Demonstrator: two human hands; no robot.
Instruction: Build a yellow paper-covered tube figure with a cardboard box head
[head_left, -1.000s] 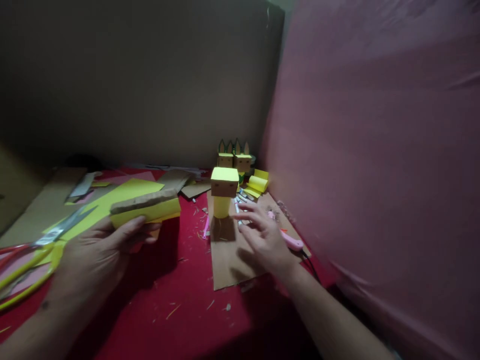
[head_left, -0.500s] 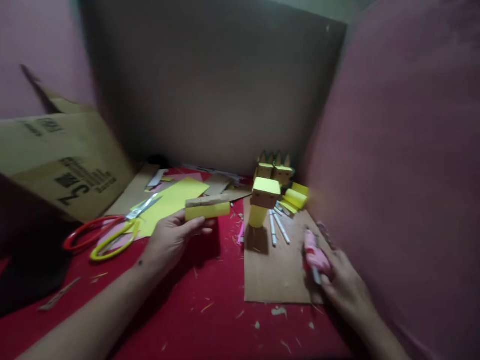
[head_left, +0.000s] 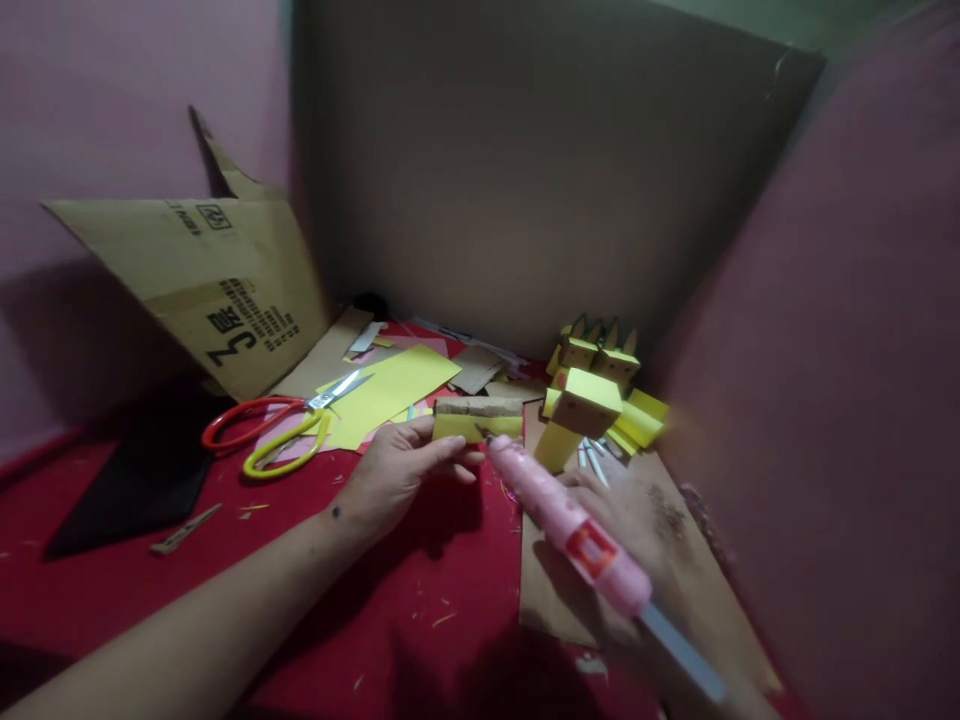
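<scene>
Pink covers two walls [head_left: 135, 110], one on each side of a grey wall [head_left: 525, 180], above a red surface [head_left: 360, 600]. One big cardboard box [head_left: 232, 270] leans at the left, printed with a large 3 beside a bold character; its smaller lines cannot be read. One brown cardboard sheet [head_left: 705, 560] lies flat at the right, and one black flat thing [head_left: 135, 490] at the left. One yellow paper sheet [head_left: 401, 385] lies mid-left, under the blades of one pair of scissors [head_left: 319, 403] with a red and a yellow handle loop.

The right hand [head_left: 630, 520] holds one pink glue gun [head_left: 555, 505], fingers closed around its grip and partly hidden; a pale stick juts from its back. Three box-headed figures [head_left: 592, 405] stand beyond, the rear two with two pointed ears each. One small yellow-and-brown piece [head_left: 465, 425], long, with smooth yellow below and a rough brown top edge, is raised in front of the left hand [head_left: 386, 475], clamped between thumb and fingers. The nozzle points at its yellow side; whether it touches cannot be told. White pens [head_left: 592, 460], at least two, lie beside the front figure.
</scene>
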